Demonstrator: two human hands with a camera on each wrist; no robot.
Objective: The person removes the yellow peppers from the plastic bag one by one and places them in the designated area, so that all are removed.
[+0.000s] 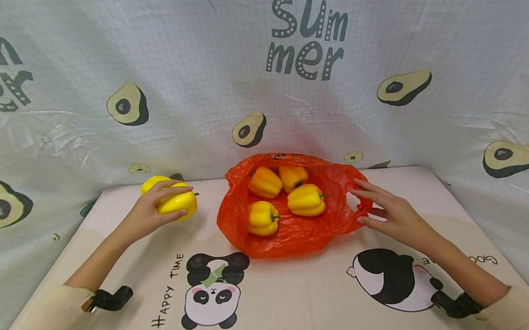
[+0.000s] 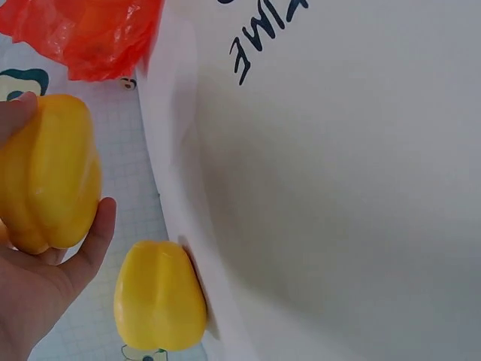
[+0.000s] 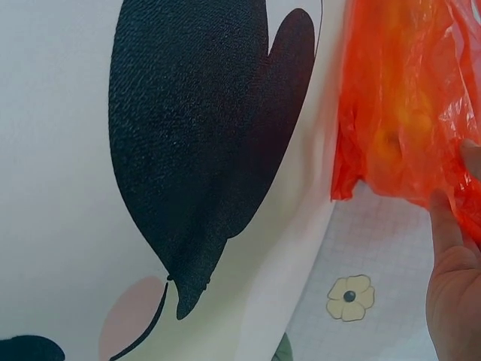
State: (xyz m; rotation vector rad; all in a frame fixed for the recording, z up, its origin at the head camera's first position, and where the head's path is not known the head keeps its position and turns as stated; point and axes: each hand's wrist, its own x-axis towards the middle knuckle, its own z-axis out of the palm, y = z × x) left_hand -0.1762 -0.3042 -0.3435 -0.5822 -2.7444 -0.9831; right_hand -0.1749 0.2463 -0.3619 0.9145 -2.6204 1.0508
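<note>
My left hand (image 1: 146, 210) grips a yellow bell pepper (image 1: 180, 203) over the left part of the table. In the left wrist view the fingers wrap round that pepper, and a second yellow bell pepper (image 2: 160, 297) rests on the table beyond it. A red plastic bag (image 1: 232, 227) lies mid-table with its mouth spread toward me. Several yellow and orange-yellow bell peppers (image 1: 306, 200) sit inside it. At the bag's right side my right hand (image 1: 397, 217) holds the handle edge between fingers and thumb. The right wrist view shows only part of this hand (image 3: 455, 282) against the red plastic.
The table (image 1: 312, 295) has a pale cover printed with pandas and lettering. Behind it hangs a white curtain (image 1: 197, 73) with avocado prints, close to the back of the bag. Dark camera straps (image 1: 458, 306) sit on both wrists.
</note>
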